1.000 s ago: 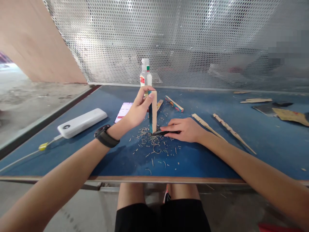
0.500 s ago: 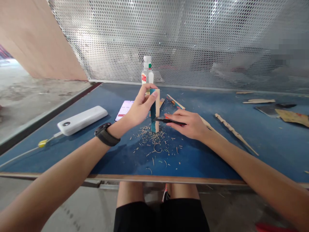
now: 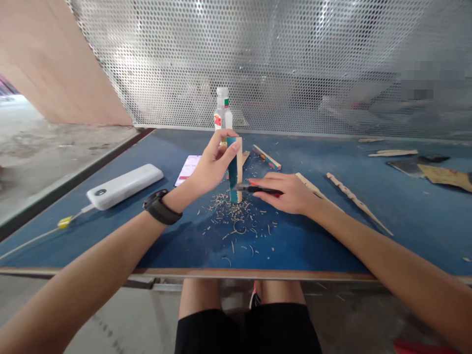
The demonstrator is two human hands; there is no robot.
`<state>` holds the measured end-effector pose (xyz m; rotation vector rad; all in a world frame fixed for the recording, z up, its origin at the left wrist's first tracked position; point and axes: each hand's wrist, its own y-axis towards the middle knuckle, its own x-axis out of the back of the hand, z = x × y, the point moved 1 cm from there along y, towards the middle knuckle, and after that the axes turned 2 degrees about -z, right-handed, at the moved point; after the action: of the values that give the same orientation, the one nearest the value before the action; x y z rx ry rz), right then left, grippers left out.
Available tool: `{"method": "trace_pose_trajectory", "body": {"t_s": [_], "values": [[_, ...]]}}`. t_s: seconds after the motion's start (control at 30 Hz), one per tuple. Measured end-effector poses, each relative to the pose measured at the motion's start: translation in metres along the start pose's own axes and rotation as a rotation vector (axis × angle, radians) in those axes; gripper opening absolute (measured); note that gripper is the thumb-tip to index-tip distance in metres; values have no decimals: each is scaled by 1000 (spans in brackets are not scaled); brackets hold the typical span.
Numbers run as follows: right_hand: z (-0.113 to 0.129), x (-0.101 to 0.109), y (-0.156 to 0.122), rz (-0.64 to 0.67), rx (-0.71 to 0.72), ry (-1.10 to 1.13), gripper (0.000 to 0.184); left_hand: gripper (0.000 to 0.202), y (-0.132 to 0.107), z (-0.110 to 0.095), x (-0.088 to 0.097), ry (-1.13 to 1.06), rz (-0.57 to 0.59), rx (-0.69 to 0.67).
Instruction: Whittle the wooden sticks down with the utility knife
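On the blue tabletop (image 3: 173, 246), wood shavings (image 3: 239, 216) are scattered in front of and around the foot of the wooden block (image 3: 234, 169). Just right of the block, the knife (image 3: 264, 190) is held in the right hand (image 3: 289, 192), the fingers closed on its handle, the blade laid at the block's lower part. The block's upper part is gripped between thumb and fingers of the left hand (image 3: 214, 164). Well left of the block, a white power bank (image 3: 127, 187) is placed; right of the block, a pale stick (image 3: 313, 188) is partly covered by the right hand, with a knobbly stick (image 3: 357, 202) laid beyond. Behind the block, a bottle (image 3: 222, 110) is partly blocked from view by the left hand. The block is stood on end, its long axis nearly vertical, teal and bare faces both shown.
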<state>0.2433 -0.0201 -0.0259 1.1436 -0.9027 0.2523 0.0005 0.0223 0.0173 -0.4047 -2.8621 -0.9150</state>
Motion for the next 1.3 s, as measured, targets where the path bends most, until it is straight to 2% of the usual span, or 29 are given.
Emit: {"method": "trace_pose_trajectory", "body": {"t_s": [0.1, 0.27, 0.37, 0.5, 0.57, 0.73, 0.87, 1.1, 1.17, 1.3], "values": [[-1, 3, 4, -59, 1, -35, 35, 31, 0, 3, 0, -7, -6, -19], [-4, 7, 1, -16, 17, -71, 35, 33, 0, 6, 1, 11, -50, -78], [-5, 7, -4, 63, 19, -15, 33, 34, 2, 9, 3, 12, -74, -83], [-5, 2, -8, 173, 49, 86, 30, 35, 4, 13, 6, 1, -46, -79], [-6, -1, -7, 134, 18, 117, 30, 36, 5, 13, 6, -5, -45, -78], [-11, -1, -2, -64, -55, 91, 34, 36, 2, 8, 2, -9, -30, -76], [-10, 2, -1, -41, -47, 56, 34, 33, 0, 4, 0, 7, -16, -95], [-8, -1, -9, 73, -27, 84, 33, 34, 4, 14, 5, 5, -45, -70], [-9, -3, -10, 64, -40, 96, 33, 35, 4, 15, 6, 4, -41, -63], [-12, -6, -7, -38, -92, 76, 34, 35, 4, 17, 5, -5, -21, -34]]}}
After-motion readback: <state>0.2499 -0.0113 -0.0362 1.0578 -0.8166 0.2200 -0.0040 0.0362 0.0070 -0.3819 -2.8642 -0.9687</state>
